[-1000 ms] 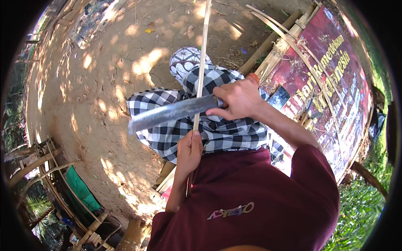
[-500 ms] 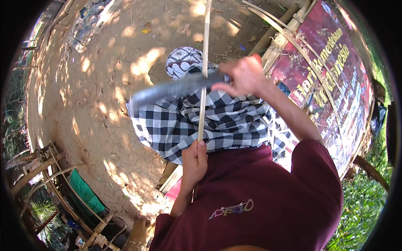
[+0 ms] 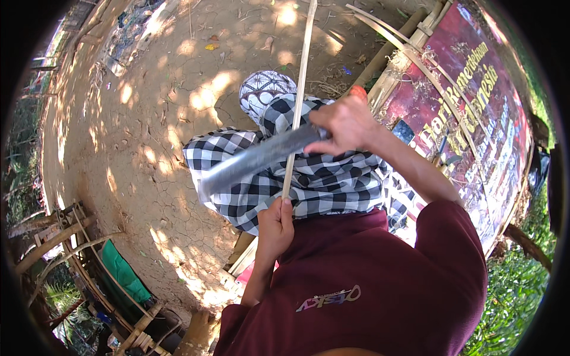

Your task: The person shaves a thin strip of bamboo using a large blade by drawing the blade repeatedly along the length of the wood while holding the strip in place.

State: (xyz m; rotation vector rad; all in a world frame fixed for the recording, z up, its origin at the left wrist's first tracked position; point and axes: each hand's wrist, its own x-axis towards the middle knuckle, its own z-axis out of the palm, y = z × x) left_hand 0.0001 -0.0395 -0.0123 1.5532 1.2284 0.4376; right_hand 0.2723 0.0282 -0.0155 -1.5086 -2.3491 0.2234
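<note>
Pinching the strip [image 3: 301,80] with the left hand [image 3: 276,226], right hand [image 3: 345,126] clasped on the knife [image 3: 256,159], should steady shallow strokes beyond that pinch.

Grey blade [image 3: 255,159], pale strip [image 3: 302,80], checked trousers [image 3: 338,191]

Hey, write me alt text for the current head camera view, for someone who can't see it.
A right hand grips a broad-bladed knife, its blade crossing a long pale strip held in the left hand. Below are black-and-white checkered trousers; cracked, sun-dappled earth and a dark red banner surround them.
</note>
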